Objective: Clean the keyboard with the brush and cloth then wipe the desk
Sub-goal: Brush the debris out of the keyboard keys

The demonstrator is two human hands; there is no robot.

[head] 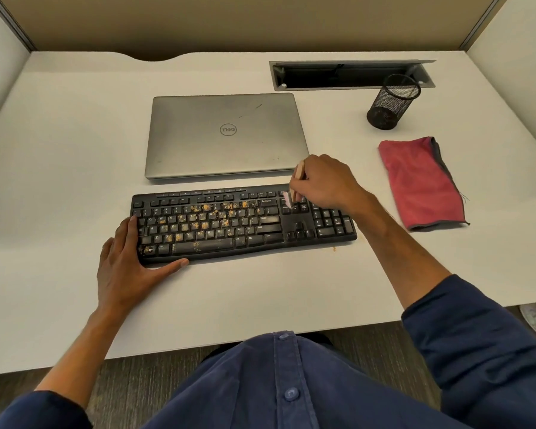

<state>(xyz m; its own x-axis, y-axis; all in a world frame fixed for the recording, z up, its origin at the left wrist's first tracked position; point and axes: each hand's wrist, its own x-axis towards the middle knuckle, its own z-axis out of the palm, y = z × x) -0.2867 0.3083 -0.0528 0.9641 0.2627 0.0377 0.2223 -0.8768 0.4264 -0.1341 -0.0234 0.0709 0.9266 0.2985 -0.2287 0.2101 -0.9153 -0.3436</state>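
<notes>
Head view: right hand (324, 181) fingers clamped on brush (297, 181), left hand (127, 258) fingers apart beside keyboard (245, 224), laptop (226, 136) behind.

A black keyboard (245, 222) lies flat near the front of the white worktop (75, 119), orange-brown crumbs scattered over its letter keys. A small wooden-handled brush (295, 187) stands tilted, pale bristles touching keys right of Backspace. A folded red cloth (421, 181), grey-edged, lies well right.
</notes>
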